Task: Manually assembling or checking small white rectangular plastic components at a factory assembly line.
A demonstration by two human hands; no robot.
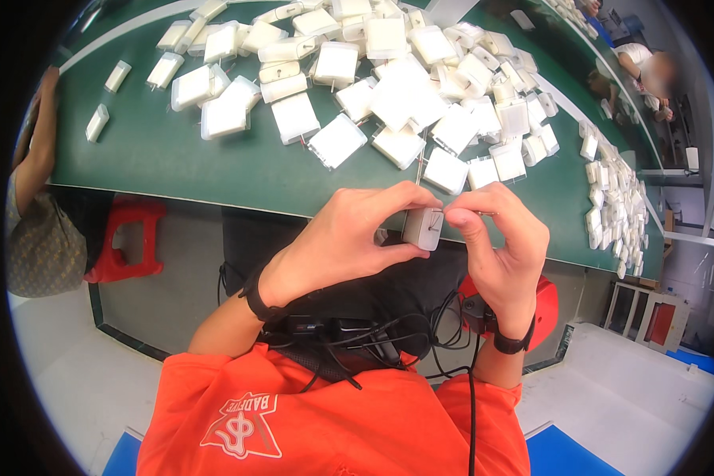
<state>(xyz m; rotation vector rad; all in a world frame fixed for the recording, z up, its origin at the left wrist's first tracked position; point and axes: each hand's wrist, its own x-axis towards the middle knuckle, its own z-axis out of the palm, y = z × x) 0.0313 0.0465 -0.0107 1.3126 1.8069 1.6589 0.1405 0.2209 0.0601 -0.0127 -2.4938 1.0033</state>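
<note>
My left hand [349, 226] grips a small white rectangular block [423, 228] between thumb and fingers, just off the near edge of the green table. One narrow end of the block is turned toward my right hand, and a small dark mark or lead shows on that end. Beside it my right hand [500, 238] is closed in a pinch, thumb against forefinger, with the tips close to the block's end. What the pinch holds, if anything, is too small to make out. Beyond both hands lies a large heap of similar white blocks [337, 141], some with thin wire leads.
The green table [135, 163] curves across the view. Two loose blocks lie at its left, and another pile [615, 206] spreads at the far right. Red stools [131, 246] stand below. Black cables [373, 333] hang over my lap. Other people are at the left and upper right.
</note>
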